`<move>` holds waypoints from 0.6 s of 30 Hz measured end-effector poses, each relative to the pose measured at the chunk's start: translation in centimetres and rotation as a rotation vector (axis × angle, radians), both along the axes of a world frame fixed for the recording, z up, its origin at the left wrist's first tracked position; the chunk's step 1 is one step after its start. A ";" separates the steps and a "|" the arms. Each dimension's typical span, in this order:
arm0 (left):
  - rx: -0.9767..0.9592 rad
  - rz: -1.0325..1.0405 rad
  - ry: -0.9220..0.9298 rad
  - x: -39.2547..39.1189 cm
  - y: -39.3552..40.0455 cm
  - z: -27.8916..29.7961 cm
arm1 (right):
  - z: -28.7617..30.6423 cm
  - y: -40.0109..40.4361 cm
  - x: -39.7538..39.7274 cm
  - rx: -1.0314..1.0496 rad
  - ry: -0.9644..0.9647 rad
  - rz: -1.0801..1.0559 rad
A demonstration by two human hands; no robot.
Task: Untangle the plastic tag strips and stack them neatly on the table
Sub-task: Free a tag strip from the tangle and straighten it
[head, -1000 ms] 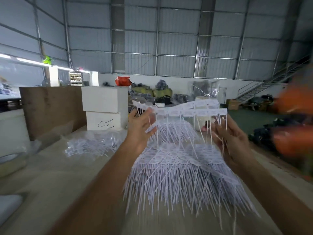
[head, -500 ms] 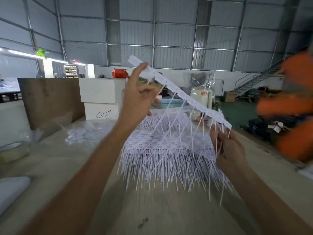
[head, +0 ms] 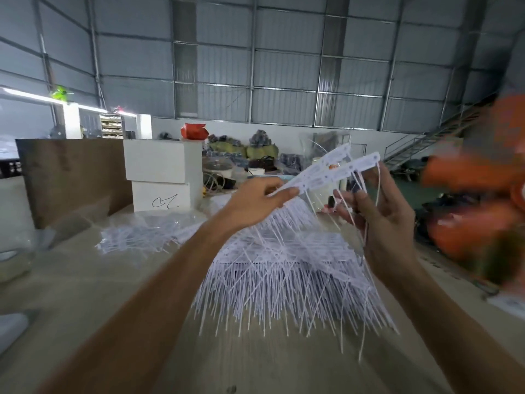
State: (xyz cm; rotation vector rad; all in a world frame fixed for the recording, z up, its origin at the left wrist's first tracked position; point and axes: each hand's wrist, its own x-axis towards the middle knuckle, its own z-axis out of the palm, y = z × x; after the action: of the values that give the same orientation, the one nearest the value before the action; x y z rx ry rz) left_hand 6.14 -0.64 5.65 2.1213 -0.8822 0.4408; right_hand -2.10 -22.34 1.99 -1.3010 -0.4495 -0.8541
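Note:
My left hand (head: 255,199) pinches the near ends of two white plastic tag strips (head: 329,170), which slant up to the right above the table. Their thin tails hang down past my right hand (head: 380,223), whose curled fingers hold several of those tails. Below both hands lies a stacked pile of tag strips (head: 287,268) with tails fanned toward me. A second, tangled heap of strips (head: 142,234) lies further left on the table (head: 85,294).
Two stacked white boxes (head: 162,177) and a brown board (head: 68,177) stand at the table's back left. A clear container (head: 14,257) sits at the left edge. A blurred person in orange (head: 480,200) is close on the right.
My left hand has come down and to the right with the strip ends. The strips now slant up to the right instead of down, and my right hand has risen among the tails.

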 end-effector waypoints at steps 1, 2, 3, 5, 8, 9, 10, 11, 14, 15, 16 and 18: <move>-0.017 0.012 -0.038 0.0 -0.3 0.4 | 0.2 0.0 -0.1 0.001 -0.015 -0.011; -0.017 0.019 -0.079 0.0 -0.5 1.0 | 0.4 0.0 -0.2 0.011 -0.025 -0.017; 0.005 0.020 -0.113 0.0 -0.6 1.8 | 0.6 -0.2 -0.4 0.033 -0.028 -0.013; 0.113 0.022 -0.185 -0.3 -0.7 3.9 | 1.2 -0.8 -0.6 0.100 -0.017 0.012; 0.276 0.050 -0.301 -0.8 -0.7 8.0 | 1.7 -1.2 -0.8 0.200 0.042 0.029; 0.324 0.070 -0.351 -1.0 -0.8 9.2 | 1.5 -1.3 -0.8 0.228 0.079 0.039; 0.373 0.099 -0.393 -0.9 -1.0 10.0 | 1.0 -1.3 -0.6 0.238 0.121 0.048; 0.424 0.111 -0.401 -0.6 -1.2 10.3 | 0.3 -1.5 -0.5 0.223 0.169 0.055; 0.532 0.032 -0.220 1.5 -1.7 5.9 | -2.6 -2.7 0.3 0.085 0.386 0.049; 0.551 0.021 -0.153 2.3 -1.6 2.9 | -3.9 -3.2 0.5 0.052 0.467 0.031; 0.578 0.034 -0.106 3.2 -1.4 -0.2 | -5.3 -3.8 0.9 0.021 0.536 -0.018; 0.647 0.082 -0.091 4.9 -0.8 -6.0 | -8.1 -4.7 1.7 -0.030 0.641 -0.194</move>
State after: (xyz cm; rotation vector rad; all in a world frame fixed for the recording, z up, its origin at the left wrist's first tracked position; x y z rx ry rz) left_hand 11.02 -1.49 -0.33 2.7494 -1.0974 0.3196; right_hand -0.44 -27.07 -6.12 -1.5753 0.1733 -0.5413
